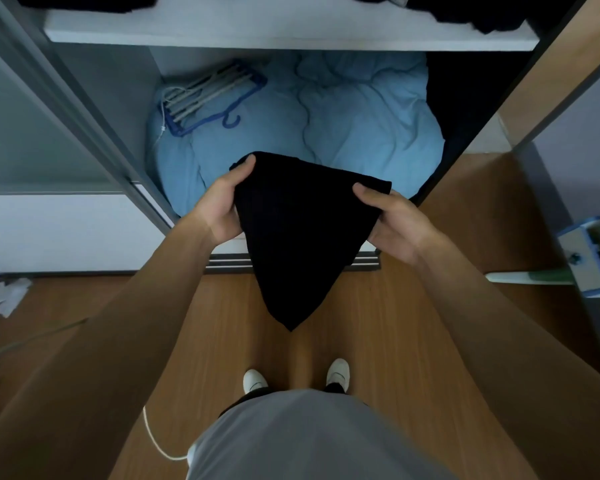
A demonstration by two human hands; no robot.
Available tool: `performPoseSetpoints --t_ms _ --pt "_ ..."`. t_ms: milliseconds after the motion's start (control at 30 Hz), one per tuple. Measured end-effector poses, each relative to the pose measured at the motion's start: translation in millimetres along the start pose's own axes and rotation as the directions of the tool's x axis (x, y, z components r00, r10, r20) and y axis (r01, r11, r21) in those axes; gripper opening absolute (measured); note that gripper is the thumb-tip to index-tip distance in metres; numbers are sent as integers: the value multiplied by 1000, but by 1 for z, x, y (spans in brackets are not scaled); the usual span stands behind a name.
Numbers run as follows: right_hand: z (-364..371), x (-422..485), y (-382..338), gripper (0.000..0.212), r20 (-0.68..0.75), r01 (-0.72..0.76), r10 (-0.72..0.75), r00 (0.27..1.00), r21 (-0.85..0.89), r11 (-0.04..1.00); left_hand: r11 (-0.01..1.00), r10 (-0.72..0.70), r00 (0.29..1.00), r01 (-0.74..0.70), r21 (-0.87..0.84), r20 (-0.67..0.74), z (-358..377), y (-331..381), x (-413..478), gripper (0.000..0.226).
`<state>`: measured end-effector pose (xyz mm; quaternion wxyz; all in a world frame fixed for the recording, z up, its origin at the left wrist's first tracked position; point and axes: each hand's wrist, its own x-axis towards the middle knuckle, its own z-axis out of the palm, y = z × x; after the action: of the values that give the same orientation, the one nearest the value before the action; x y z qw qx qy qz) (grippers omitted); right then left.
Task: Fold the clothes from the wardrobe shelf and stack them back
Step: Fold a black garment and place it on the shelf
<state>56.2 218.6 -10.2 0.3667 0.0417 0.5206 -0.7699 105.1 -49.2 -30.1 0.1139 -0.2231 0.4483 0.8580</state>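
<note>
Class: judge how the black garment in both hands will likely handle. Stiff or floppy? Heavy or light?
Probably floppy: the black garment sags to a point. Likely light: the left hand and right hand hold it by its top corners.

A: What garment is the cloth [302,237]?
B: Can't tell; too dark. It hides the fingers of the left hand [222,211] and right hand [394,221].
A: And the clothes [482,15] on the shelf [274,32]?
B: Cut off by the top edge.

- Single head-worn wide-angle view, facing the shelf [291,32], pitched steeply down.
- Close range: shelf at top edge, floor [378,323] below it, wearer's shoes [255,379] lowest.
</note>
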Motion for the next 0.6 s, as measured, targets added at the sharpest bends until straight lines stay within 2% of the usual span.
performPoseSetpoints --t_ms 67,133,200,267,333,400,433,500,567,600 --pt "3 2 -2 37 -51 42 -46 998 -73 996 1000 19 996 -19 0 85 -4 3 -5 37" --pt "6 7 -5 36 -117 56 -68 991 -105 993 995 39 992 -50 89 116 -9 5 -7 33" --pt "8 10 -6 35 -163 60 -78 984 -110 992 977 70 994 -86 196 87 -9 7 -5 35" --pt "8 11 -3 39 -150 59 -85 985 -169 984 966 85 996 -91 243 36 -4 8 -4 33" --pt "8 10 6 44 -88 39 -76 993 -360 932 974 78 997 -75 214 -4 -1 5 -1 29" --pt "7 11 17 42 -74 37 -84 994 -494 869 992 35 999 -38 121 27 -2 1 -3 34" --pt "7 13 20 37 -97 44 -103 990 -476 878 995 10 998 -16 99 64 -5 -2 -4 39" --pt "7 16 23 32 -155 49 -105 982 -333 942 979 -23 996 5 203 88 -12 -8 -5 45" --pt "8 19 22 32 -194 30 -79 978 -244 969 921 3 1000 -14 388 30 -16 -13 -4 45" --pt "8 20 23 32 -209 15 -64 976 -230 973 906 33 999 -22 423 -19 -15 -13 -2 40"
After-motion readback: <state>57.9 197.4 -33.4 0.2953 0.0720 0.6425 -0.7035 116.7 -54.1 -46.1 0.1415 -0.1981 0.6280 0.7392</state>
